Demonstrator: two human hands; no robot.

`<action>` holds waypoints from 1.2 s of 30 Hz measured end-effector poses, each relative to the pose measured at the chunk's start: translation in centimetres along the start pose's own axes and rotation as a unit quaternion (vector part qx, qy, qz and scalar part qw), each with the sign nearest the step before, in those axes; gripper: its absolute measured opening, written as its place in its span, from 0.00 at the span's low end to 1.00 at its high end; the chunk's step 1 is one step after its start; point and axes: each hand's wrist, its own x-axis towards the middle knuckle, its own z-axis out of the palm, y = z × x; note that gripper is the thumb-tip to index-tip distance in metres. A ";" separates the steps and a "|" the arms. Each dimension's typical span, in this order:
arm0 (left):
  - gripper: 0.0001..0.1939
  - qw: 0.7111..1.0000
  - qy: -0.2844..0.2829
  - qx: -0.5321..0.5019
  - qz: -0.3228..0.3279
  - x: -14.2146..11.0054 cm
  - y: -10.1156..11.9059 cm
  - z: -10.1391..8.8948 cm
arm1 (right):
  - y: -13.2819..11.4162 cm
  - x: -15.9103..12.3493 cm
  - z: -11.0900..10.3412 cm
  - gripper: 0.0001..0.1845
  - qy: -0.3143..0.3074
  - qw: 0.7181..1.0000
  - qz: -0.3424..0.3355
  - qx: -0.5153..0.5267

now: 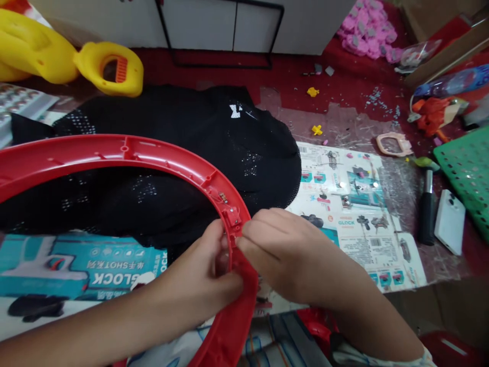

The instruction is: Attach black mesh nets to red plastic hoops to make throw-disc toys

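Observation:
A large red plastic ring [126, 153] arcs across the left and middle, lying over a black mesh net [183, 148]. My left hand [204, 272] grips the ring's right side from inside, fingers curled round the rim. My right hand [286, 250] pinches the same stretch from outside, fingertips pressed at a small fitting with metal contacts [231, 216]. Both hands are closed on the ring. What the fingertips press is hidden.
Printed toy-gun cardboard sheets [355, 204] cover the table. A hammer [426, 204], a white phone [450, 221] and a green perforated tray [468, 168] lie right. Yellow plastic parts [107, 66] sit far left, pink pieces [367, 28] far right. A pink frame [393, 144] lies nearby.

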 end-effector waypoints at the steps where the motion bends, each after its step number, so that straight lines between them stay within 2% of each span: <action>1: 0.20 1.000 -0.010 0.014 -0.001 0.0 -0.2 -0.1 | -0.1 0.1 0.1 0.17 0.005 1.000 -0.002 0.006; 4: 0.16 0.995 -0.042 0.085 0.014 -0.1 -0.8 -0.5 | 0.5 0.2 0.7 0.17 0.042 0.999 -0.002 0.020; 7: 0.19 0.989 -0.030 0.142 0.019 -0.2 -0.7 -0.6 | 1.5 0.2 1.4 0.13 0.110 0.992 0.017 0.062; 10: 0.23 0.995 0.000 0.102 0.020 -0.3 -0.1 -0.4 | 2.0 0.1 1.7 0.09 0.155 0.984 0.028 0.088; 13: 0.23 0.999 0.005 0.032 0.030 -0.2 0.3 -0.1 | 1.4 -0.1 1.4 0.10 0.124 0.991 0.032 0.041; 15: 0.21 0.998 0.001 0.027 0.050 -0.1 0.3 -0.1 | 0.9 -0.2 1.1 0.12 0.103 0.994 0.030 0.011; 19: 0.19 0.989 0.018 0.099 0.107 0.6 -0.7 -0.5 | 0.3 -0.5 0.8 0.14 0.080 0.996 0.028 -0.008; 24: 0.21 0.971 0.017 0.177 0.158 1.8 -1.1 -1.2 | 0.5 -0.6 0.9 0.11 0.042 0.998 0.036 -0.025; 26: 0.22 0.964 0.021 0.199 0.174 1.9 -0.7 -1.3 | 0.7 -0.7 0.8 0.10 0.067 0.997 0.039 0.003; 27: 0.23 0.962 0.022 0.201 0.184 1.8 -0.4 -1.4 | 0.9 -0.8 0.7 0.09 0.104 0.993 0.052 0.029; 29: 0.24 0.958 0.020 0.195 0.208 1.5 0.3 -1.3 | 1.3 -1.0 0.5 0.08 0.203 0.965 0.117 0.113; 31: 0.23 0.950 0.017 0.206 0.235 1.0 1.1 -0.9 | 1.5 -1.0 0.8 0.18 0.263 0.909 0.192 0.258; 33: 0.22 0.923 0.035 0.280 0.263 0.5 1.8 -0.2 | 1.5 -0.9 1.5 0.27 0.227 0.841 0.226 0.436; 35: 0.19 0.865 0.080 0.403 0.287 0.1 2.4 0.4 | 1.0 -0.4 2.4 0.29 0.181 0.760 0.232 0.579; 36: 0.17 0.828 0.105 0.467 0.291 -0.1 2.7 0.5 | 0.6 -0.2 2.8 0.30 0.182 0.719 0.237 0.628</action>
